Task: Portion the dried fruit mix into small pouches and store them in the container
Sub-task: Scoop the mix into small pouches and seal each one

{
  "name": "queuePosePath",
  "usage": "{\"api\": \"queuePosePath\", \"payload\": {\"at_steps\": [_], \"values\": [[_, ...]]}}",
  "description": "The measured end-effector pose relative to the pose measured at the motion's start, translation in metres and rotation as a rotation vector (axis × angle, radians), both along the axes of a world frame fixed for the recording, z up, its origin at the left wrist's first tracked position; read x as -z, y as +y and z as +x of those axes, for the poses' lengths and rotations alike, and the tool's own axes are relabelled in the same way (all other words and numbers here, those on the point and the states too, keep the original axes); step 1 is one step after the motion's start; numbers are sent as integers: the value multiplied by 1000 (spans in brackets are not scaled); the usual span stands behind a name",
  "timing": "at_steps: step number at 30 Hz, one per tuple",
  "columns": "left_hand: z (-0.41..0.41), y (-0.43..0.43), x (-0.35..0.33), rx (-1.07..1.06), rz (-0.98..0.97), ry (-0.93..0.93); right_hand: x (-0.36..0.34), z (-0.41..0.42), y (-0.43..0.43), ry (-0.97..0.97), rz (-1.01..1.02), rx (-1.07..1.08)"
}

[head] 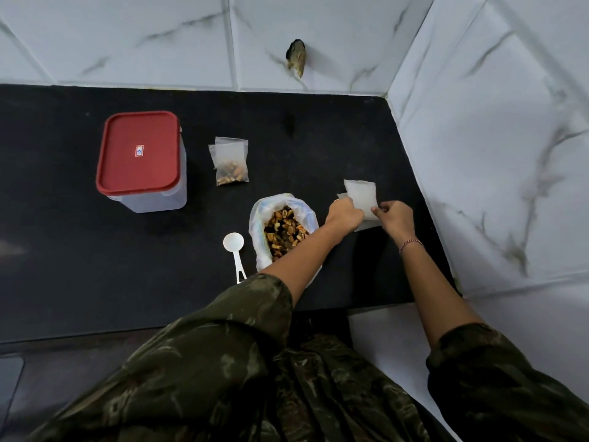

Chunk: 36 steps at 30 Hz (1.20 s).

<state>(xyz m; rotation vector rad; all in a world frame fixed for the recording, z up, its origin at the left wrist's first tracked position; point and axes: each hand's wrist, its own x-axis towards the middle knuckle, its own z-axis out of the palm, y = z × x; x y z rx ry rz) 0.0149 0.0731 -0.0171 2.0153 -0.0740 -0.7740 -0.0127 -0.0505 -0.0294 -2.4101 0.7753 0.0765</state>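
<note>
White pouches (361, 194) were pinched at their near edge by the left hand (345, 212) and the right hand (395, 218); the fruit bag (285, 232) stood just left of both.

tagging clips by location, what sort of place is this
Most likely a home kitchen corner: a black stone countertop meets white marble-patterned wall tiles, and on it stand a red-lidded clear plastic storage container and an open plastic bag of dried fruit mix.
</note>
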Motion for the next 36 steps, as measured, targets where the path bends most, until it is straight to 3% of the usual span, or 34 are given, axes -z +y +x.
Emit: {"api": "queuePosePath", "payload": {"at_steps": [11,20,26,33,36], "values": [[16,-4,21,-80,2,33,9,9,-13,-73,336,222],[11,-7,23,-230,-91,55,7,2,-15,-91,462,298],[9,0,20,-297,-169,24,10,-1,-14,-78,438,250],[8,-1,12,-299,-171,7,-3,-2,-3,-63,161,72],[10,4,7,-278,-183,1,-11,-2,2,-139,181,94]]}}
